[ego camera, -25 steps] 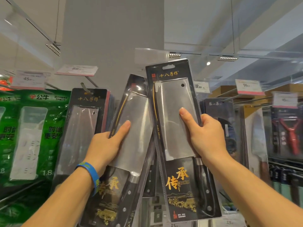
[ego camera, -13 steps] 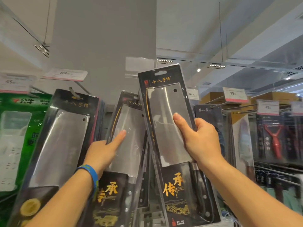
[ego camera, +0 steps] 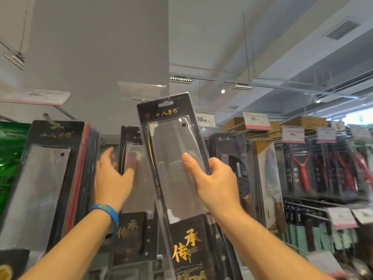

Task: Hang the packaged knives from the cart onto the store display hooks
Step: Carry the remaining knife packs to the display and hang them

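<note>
My right hand (ego camera: pixel 215 181) grips a packaged cleaver (ego camera: pixel 171 158) by its right edge, thumb across the clear blister, and holds it upright with its hang hole at the top. Behind it hangs another packaged cleaver (ego camera: pixel 133 178) on the display. My left hand (ego camera: pixel 113 178), with a blue wristband, is spread open in front of that hanging pack, blurred, and holds nothing. Left of it, a thick row of the same packs (ego camera: pixel 46 178) hangs from a metal hook (ego camera: pixel 50 121).
Price tags (ego camera: pixel 256 121) sit on the hook ends above. Other knife packs (ego camera: pixel 268 178) and red peelers (ego camera: pixel 302 168) hang to the right, green packages (ego camera: pixel 10 150) at far left. A grey pillar (ego camera: pixel 96 57) rises behind the display.
My left hand has let go of the second cleaver pack, which now hangs straight on the display, and the hand has opened. The right hand keeps its pack, shifted slightly right.
</note>
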The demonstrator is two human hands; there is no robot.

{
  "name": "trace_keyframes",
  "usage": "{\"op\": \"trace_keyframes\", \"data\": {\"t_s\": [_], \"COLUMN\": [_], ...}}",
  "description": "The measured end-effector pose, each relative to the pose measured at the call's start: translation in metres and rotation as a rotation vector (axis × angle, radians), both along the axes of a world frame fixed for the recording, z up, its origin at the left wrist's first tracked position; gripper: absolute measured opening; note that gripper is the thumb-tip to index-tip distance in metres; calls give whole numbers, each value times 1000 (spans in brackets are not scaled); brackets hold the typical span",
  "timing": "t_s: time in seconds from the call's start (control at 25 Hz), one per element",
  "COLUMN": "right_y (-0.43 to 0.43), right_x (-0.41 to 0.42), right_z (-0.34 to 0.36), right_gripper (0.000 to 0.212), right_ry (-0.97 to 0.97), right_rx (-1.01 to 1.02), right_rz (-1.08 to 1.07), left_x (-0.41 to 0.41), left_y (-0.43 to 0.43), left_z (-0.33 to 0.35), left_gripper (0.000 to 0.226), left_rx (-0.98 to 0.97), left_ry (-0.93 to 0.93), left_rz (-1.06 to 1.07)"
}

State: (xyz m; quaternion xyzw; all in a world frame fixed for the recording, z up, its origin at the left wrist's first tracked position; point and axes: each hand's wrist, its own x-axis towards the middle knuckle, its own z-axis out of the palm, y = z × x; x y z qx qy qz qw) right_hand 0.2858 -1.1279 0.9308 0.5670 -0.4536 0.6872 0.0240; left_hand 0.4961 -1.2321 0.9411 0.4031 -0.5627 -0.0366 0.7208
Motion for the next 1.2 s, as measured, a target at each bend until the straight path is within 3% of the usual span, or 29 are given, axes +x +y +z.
{"op": "trace_keyframes", "data": {"t_s": [0.08, 0.2, 0.32, 0.4, 0.76, 0.92, 1.2], "right_y": [0, -2, -4, -5, -14, -13, -21], "right_x": [-1, 0, 3, 8, 54, 65, 80], "right_z": [-1, -3, -7, -12, -50, -39, -33], "right_gripper": [66, 68, 67, 66, 70, 71, 72], "right_ry": [-1, -6, -9, -14, -44, -88, -87], "right_rx": [1, 10, 0, 13, 93, 5, 49], "right_rz": [-20, -31, -29, -2, 59, 44, -5], "left_x": [4, 9, 11, 16, 31, 41, 43], "left_y": [22, 54, 71, 76, 81, 89, 95], "left_z": [34, 89, 125, 135, 135, 144, 150], "left_gripper": [74, 69, 29, 16, 21, 24, 25], "left_rx": [-274, -396, -393, -373, -352, -295, -220], "left_ry": [24, -158, -358, -411, -551, -674, -752], "left_rz": [-120, -89, -20, 10, 34, 54, 88]}}
